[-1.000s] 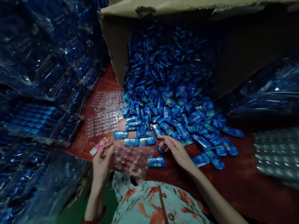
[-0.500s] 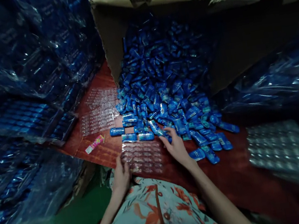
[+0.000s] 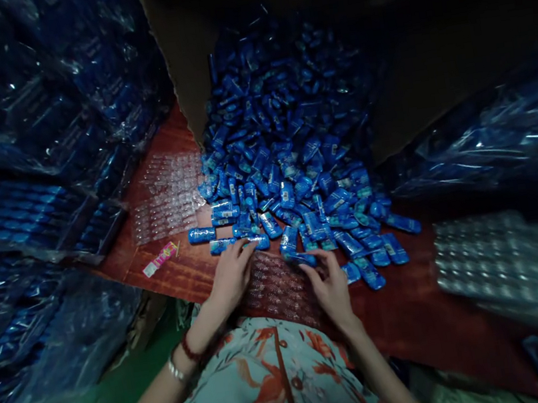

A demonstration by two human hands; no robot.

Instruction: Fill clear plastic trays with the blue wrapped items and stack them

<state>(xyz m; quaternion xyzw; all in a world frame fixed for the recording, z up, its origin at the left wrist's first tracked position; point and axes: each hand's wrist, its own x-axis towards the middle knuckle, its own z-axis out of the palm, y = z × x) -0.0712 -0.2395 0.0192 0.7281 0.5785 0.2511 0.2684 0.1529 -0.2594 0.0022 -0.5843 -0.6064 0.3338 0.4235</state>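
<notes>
My right hand (image 3: 331, 284) pinches a small blue packet (image 3: 302, 259) between thumb and fingers, over the right far corner of a clear plastic blister tray (image 3: 282, 287). The tray lies in front of my body, its rows of hollows showing the red table through them. My left hand (image 3: 233, 275) reaches over the tray's left far corner, its fingers drawn together on another small blue packet (image 3: 258, 241); the fingertips are partly hidden. Beyond both hands spreads a heap of similar blue packets (image 3: 288, 165).
A cardboard box (image 3: 184, 73) on its side holds the heap. Clear blister trays (image 3: 166, 207) lie left, with a pink wrapper (image 3: 161, 259) nearer. Stacked clear trays (image 3: 489, 256) stand right. Plastic-wrapped blue packs (image 3: 31, 95) rise at the left. The table (image 3: 407, 315) is red.
My left hand has left the tray's left edge for a packet at its far side. My right hand has drawn a packet back toward the tray. The tray has shifted and turned slightly.
</notes>
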